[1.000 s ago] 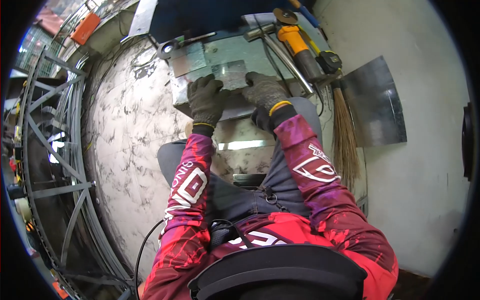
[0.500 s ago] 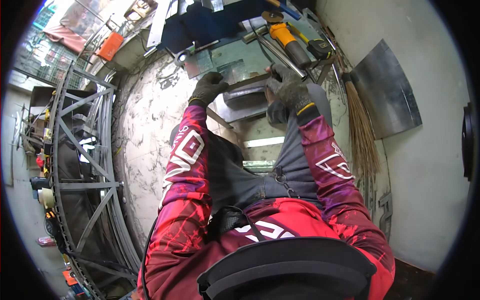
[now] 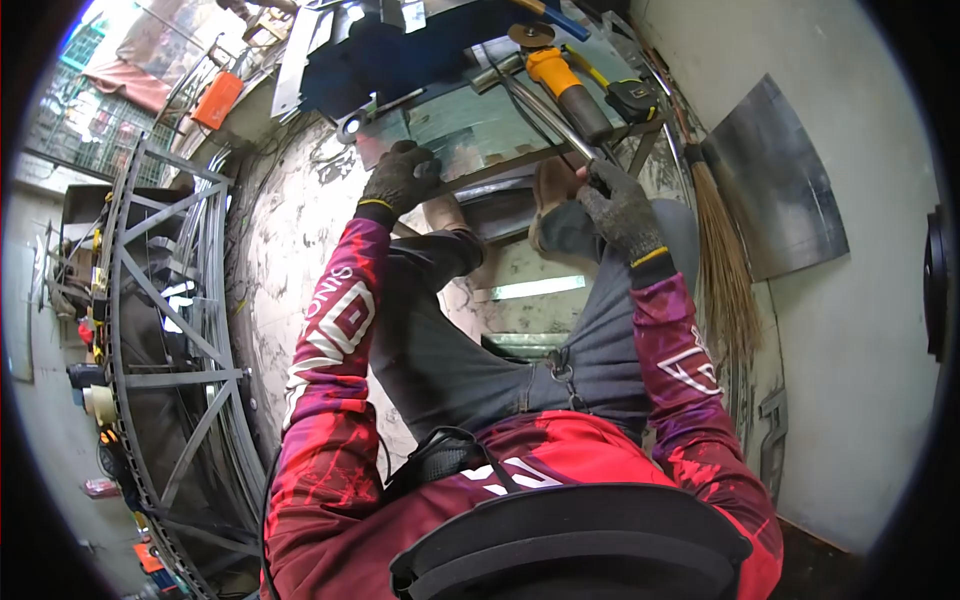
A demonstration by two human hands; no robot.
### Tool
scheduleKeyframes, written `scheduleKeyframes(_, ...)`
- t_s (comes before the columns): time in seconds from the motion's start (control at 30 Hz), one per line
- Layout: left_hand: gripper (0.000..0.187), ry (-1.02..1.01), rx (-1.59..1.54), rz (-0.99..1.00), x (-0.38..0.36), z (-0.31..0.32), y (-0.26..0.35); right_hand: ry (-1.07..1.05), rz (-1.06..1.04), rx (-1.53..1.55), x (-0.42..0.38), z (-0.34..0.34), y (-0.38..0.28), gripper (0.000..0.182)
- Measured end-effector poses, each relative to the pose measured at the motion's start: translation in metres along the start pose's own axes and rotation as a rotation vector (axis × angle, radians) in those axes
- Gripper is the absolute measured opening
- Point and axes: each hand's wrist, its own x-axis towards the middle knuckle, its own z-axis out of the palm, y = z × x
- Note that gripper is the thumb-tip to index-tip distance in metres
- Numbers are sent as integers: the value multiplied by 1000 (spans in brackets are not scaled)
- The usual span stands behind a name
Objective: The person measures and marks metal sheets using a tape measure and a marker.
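Both my hands wear dark grey work gloves with yellow-trimmed cuffs. My left hand (image 3: pixel 402 178) is curled over the front left corner of a low worktable (image 3: pixel 485 150) with a scuffed, glassy-looking top. My right hand (image 3: pixel 622 210) is at the table's front edge, fingers bent against it, close to the end of a metal tube (image 3: pixel 560 122); part of its grip is hidden. Just beyond the right hand lies an orange angle grinder (image 3: pixel 568 90) with a brown disc. Beside the grinder is a black and yellow tape measure (image 3: pixel 632 100).
A straw broom (image 3: pixel 718 250) and a bent sheet of metal (image 3: pixel 775 180) lean at the right wall. On the left stands a grey metal truss frame (image 3: pixel 180 375). My bare feet (image 3: pixel 553 188) are under the table's front edge. An orange case (image 3: pixel 216 100) sits at the back left.
My hands have moved farther apart, the left toward the left and the right toward the right and nearer me. My knees have spread, and both feet now show beneath the table.
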Motion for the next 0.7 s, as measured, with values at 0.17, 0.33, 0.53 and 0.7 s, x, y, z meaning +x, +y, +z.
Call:
scheduleKeyframes(0.17, 33, -153, -48, 154, 28, 0, -20, 44, 119, 103, -11, -10, 23, 22)
scheduleKeyframes(0.33, 31, -143, -151, 216, 29, -2, -29, 97, 217, 123, -11, -24, 33, 24)
scheduleKeyframes(0.53, 36, -190, 30, 218, 34, -5, -20, 210, 233, 254, -11, -20, 34, 24)
scheduleKeyframes(0.7, 37, -239, 0, 217, 34, -2, -26, 301, 114, 113, -6, -5, 11, 20)
